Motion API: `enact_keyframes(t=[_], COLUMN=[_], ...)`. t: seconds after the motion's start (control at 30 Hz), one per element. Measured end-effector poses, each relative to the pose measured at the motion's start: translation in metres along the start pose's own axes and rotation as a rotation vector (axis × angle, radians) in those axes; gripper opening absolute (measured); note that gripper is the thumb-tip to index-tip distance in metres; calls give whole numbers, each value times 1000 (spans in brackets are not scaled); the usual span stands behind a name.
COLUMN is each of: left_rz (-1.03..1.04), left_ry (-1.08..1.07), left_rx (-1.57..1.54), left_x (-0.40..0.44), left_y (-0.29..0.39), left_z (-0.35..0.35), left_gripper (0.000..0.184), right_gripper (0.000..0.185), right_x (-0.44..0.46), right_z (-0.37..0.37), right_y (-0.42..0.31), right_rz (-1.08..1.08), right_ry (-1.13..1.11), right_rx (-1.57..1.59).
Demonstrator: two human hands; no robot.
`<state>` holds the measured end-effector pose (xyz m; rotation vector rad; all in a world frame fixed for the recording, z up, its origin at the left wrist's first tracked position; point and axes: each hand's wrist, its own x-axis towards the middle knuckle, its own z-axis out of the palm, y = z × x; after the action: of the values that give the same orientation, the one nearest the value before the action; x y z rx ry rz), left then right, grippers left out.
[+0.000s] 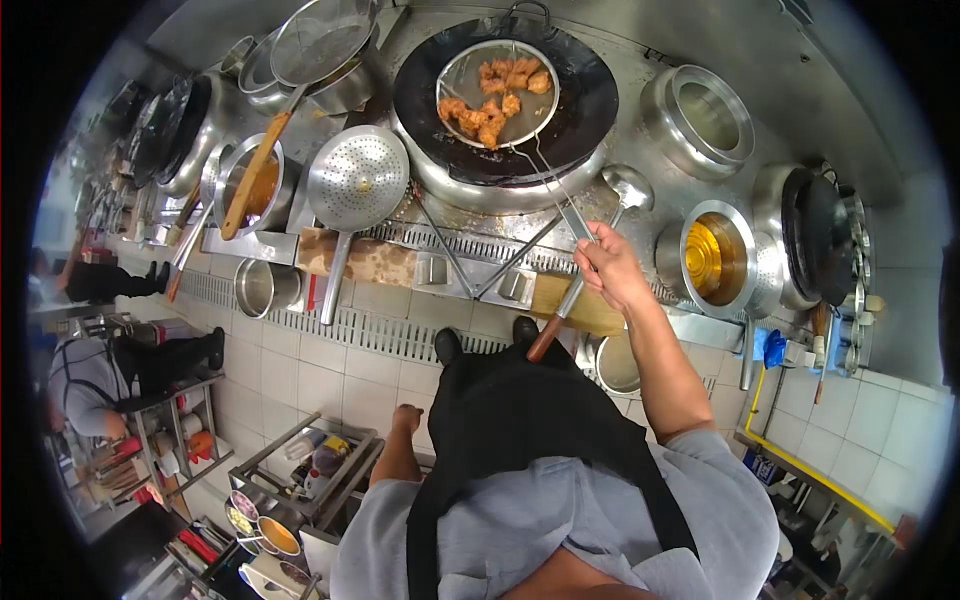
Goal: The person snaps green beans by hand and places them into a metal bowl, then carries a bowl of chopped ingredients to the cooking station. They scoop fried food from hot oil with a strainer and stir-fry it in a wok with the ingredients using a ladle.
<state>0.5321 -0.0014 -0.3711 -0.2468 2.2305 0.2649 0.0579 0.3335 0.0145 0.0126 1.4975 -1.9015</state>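
Note:
My right hand (612, 268) is closed on the long metal handle of a round mesh strainer (510, 130). Several pieces of browned fried food (488, 118) lie in the strainer, over a large black wok (415, 95). Below the hand, a steel ladle (628, 186) with a wooden grip slants across the stove edge. My left hand (407, 416) hangs low beside the black apron, its fingers curled; what it holds, if anything, is hidden.
Left of the wok are a perforated ladle (358, 178), a wooden-handled strainer (325, 40) and a pot (285, 185). To the right stands an oil pot (735, 250). A cart (290, 440) is at lower left; two people stand at far left.

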Motion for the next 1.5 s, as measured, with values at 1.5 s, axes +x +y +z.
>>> enact_keyframes(t=[1.5], left_rz=[-47], left_ry=[295], left_rx=[-814], left_x=[-45], left_y=[86], left_z=[-182], left_gripper=[24], right_gripper=[36], right_x=[-177], right_z=[-471], right_y=[-128], right_rz=[-520], right_ry=[1565], right_rx=[-315])
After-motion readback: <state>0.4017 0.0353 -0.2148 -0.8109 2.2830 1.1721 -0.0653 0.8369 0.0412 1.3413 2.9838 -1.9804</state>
